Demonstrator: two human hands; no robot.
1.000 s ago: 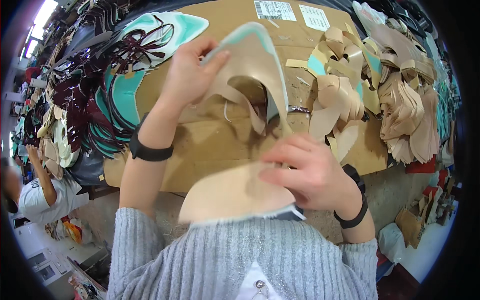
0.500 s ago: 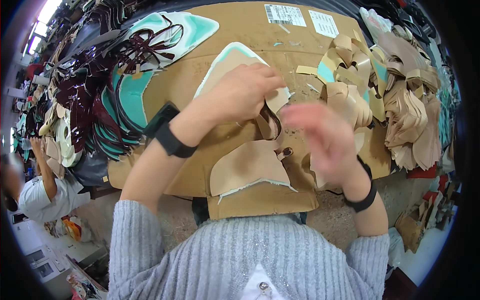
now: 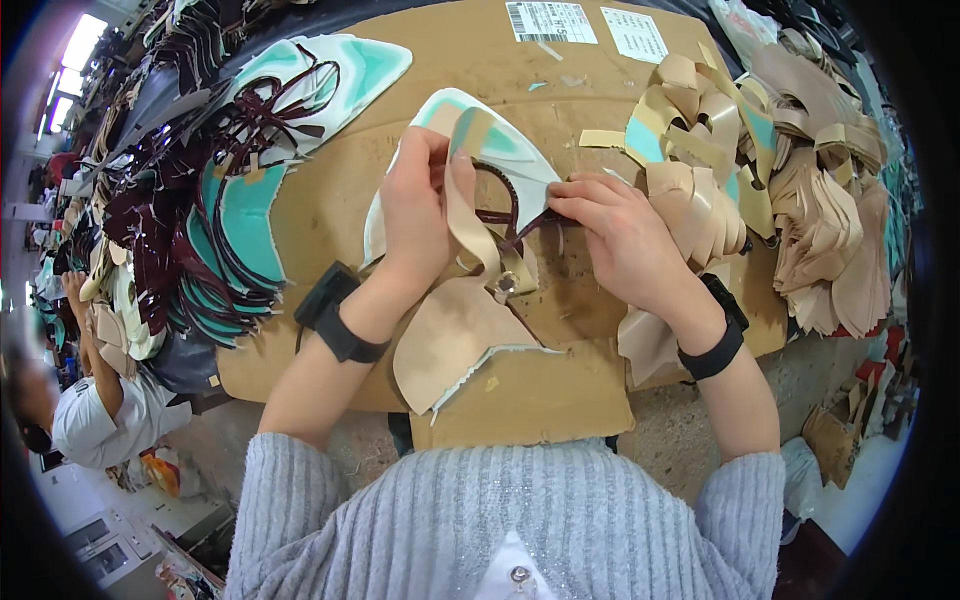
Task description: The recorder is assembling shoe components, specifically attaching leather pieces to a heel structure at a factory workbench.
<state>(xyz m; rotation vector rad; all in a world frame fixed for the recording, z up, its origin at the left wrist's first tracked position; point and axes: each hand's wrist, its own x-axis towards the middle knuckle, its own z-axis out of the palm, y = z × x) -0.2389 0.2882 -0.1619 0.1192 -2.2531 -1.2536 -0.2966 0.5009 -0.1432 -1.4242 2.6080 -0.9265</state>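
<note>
My left hand (image 3: pixel 415 215), fingers bent together, grips a beige leather strap (image 3: pixel 470 225) that curves down toward a beige curved leather piece (image 3: pixel 455 335) with a ragged pale edge. A small round ring-like part (image 3: pixel 506 284) sits where they meet. My right hand (image 3: pixel 630 240) pinches the end of a thin dark brown strap (image 3: pixel 513 205), which loops beside the beige one. Beneath both hands lies a pointed white-and-turquoise piece (image 3: pixel 530 170), partly hidden by the left hand. These look like shoe upper parts.
Cardboard (image 3: pixel 340 180) covers the table. Dark red straps and turquoise-lined pieces (image 3: pixel 245 215) lie at left. Beige strap pieces (image 3: pixel 690 190) and a stacked beige bundle (image 3: pixel 815 230) are at right. Another person (image 3: pixel 95 400) works at far left.
My left hand has moved left and turned, lifting the beige strap into view. My right hand has come in to the brown strap's end. The front beige piece has shifted and tilted.
</note>
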